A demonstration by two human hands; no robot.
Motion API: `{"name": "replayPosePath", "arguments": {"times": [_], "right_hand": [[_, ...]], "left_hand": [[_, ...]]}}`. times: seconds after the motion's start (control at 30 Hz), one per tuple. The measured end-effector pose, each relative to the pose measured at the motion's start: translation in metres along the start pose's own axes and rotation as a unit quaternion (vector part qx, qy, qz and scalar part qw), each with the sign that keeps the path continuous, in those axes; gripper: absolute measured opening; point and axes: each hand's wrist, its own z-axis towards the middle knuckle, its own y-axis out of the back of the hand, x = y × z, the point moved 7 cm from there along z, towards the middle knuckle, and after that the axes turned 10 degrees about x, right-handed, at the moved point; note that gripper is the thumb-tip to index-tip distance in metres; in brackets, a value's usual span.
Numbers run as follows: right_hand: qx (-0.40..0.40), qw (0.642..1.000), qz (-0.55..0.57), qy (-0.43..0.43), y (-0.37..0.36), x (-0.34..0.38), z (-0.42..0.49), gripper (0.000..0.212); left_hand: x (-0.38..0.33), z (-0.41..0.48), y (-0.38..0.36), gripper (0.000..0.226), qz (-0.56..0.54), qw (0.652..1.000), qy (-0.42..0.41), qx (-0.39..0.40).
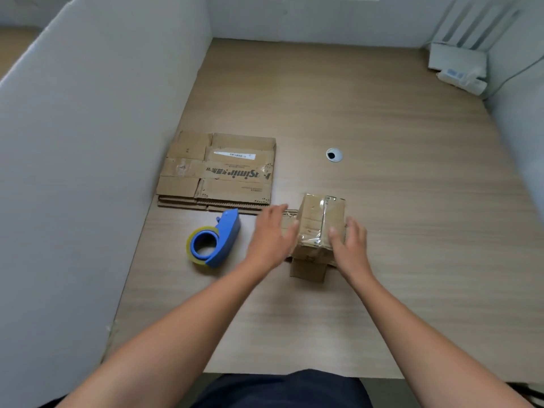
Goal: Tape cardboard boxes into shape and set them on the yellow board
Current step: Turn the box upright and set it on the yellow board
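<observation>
Head view: a small brown cardboard box sealed along its top with clear tape stands on the pale wood-grain table, with loose flaps sticking out at its near end. The left hand, blurred, has straight fingers at the box's left side; the right hand lays relaxed fingers against the right top edge. Neither hand clasps it. A blue tape dispenser with a yellowish roll lies just left of the left hand. A stack of flattened brown cardboard boxes sits against the white partition wall. Bare tabletop spreads right and beyond, past a round cable hole.
</observation>
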Motion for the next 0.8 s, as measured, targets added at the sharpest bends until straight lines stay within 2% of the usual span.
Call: {"name": "replayPosePath", "arguments": {"times": [0.03,0.07,0.1,0.13,0.23,0.3,0.37,0.43,0.47,0.57,0.63,0.7,0.8], "right_hand": [[0.045,0.999,0.025,0.000,-0.008,-0.005,0.001,0.076],[0.084,0.995,0.060,-0.016,-0.016,-0.006,-0.002,0.060],[0.110,0.987,0.112,-0.024,-0.023,-0.009,-0.003,0.042],[0.113,0.981,0.151,-0.040,-0.025,-0.010,-0.004,0.034],[0.087,0.956,0.275,-0.052,-0.020,-0.012,-0.003,0.035],[0.072,0.942,0.327,-0.033,-0.008,-0.002,-0.005,0.049],[0.064,0.932,0.355,-0.025,0.005,0.007,-0.011,0.058],[0.063,0.922,0.382,-0.031,0.013,0.015,-0.018,0.042],[0.055,0.917,0.393,-0.037,0.018,0.016,-0.018,0.042],[0.021,0.916,0.400,-0.040,0.034,0.033,-0.020,0.056],[0.012,0.908,0.419,-0.030,0.041,0.042,-0.021,0.053],[0.014,0.907,0.421,-0.016,0.052,0.045,-0.021,0.048],[0.020,0.934,0.357,0.021,0.072,0.040,-0.027,0.064]], "left_hand": [[-0.008,0.008,-0.018,0.063,-0.055,0.997,-0.004,0.046],[-0.012,0.014,-0.033,0.066,-0.105,0.991,0.011,0.083],[-0.013,0.017,-0.046,0.066,-0.146,0.983,0.034,0.106],[-0.010,0.020,-0.057,0.063,-0.182,0.975,0.052,0.115],[-0.002,0.023,-0.065,0.047,-0.319,0.940,0.080,0.087],[0.001,0.022,-0.063,0.035,-0.410,0.905,0.091,0.064],[-0.006,0.023,-0.051,0.046,-0.467,0.878,0.094,0.051],[-0.017,0.022,-0.036,0.063,-0.477,0.872,0.099,0.049],[-0.022,0.022,-0.031,0.062,-0.477,0.871,0.104,0.050],[-0.042,0.017,-0.026,0.045,-0.495,0.861,0.080,0.086],[-0.053,0.016,-0.025,0.050,-0.488,0.867,0.030,0.097],[-0.064,0.014,-0.026,0.053,-0.504,0.858,0.003,0.098],[-0.081,0.009,-0.031,0.053,-0.529,0.844,0.018,0.089]]}}
